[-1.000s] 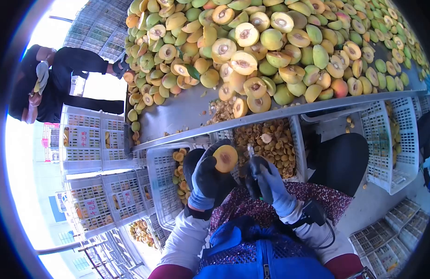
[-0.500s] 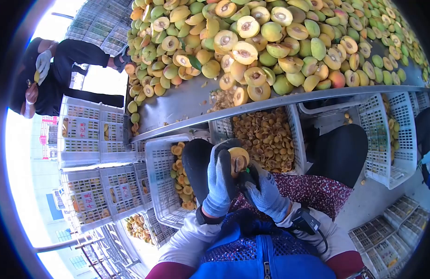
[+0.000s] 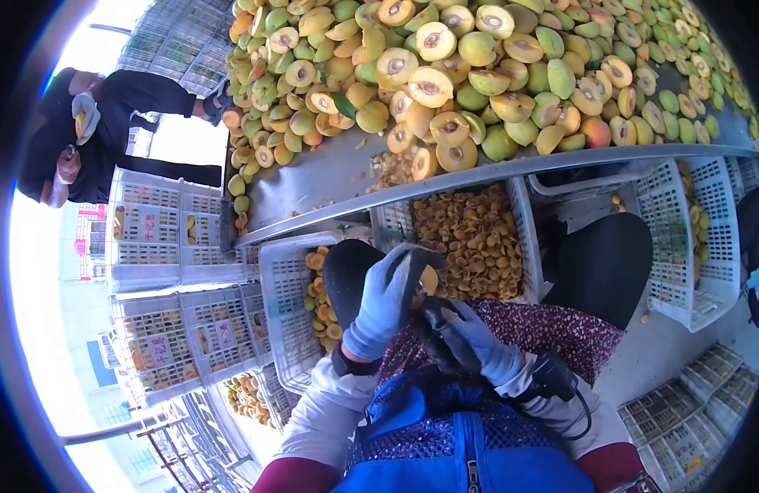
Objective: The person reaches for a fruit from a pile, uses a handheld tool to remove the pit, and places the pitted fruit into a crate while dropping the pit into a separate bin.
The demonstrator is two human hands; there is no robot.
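Lots going on around the hands here. Right above them sits a white crate [image 3: 523, 238] full of pits [image 3: 470, 242], and beyond that the metal bench [image 3: 330, 185] is piled with halved and whole fruit [image 3: 478, 74]. Left of the hands there's another crate [image 3: 285, 316] holding fruit halves [image 3: 320, 296], with more stacked crates [image 3: 178, 329] further left. A co-worker in dark sleeves [image 3: 137, 99] stands far off to the upper left.

The left hand [image 3: 384, 300], in a grey glove, is curled tight around a fruit half [image 3: 429, 279]; you only see a sliver of yellow-orange flesh peeking past the fingers. The right hand [image 3: 470, 337] is closed round a small dark tool [image 3: 433, 316] pressed right against the fruit, over the lap.
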